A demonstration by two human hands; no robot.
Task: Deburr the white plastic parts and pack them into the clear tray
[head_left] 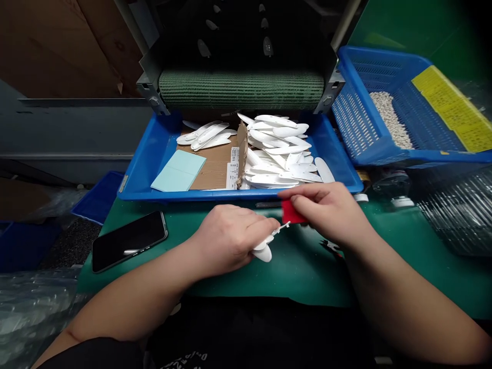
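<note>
Left hand (226, 236) closed around white plastic part (264, 250) above green table (307, 271). Right hand (330, 207) pinched red tool (291, 211), touching the part's thin stem. Behind: blue tray (154, 148) of white pieces (280, 151); phone (128, 240) at left.

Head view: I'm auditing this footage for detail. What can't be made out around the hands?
White part: head view, mostly covered by the left hand; shape unclear.
Red item: head view, largely hidden by the right hand; its kind unclear.
Blue basket: head view, cut off by the right edge.
</note>
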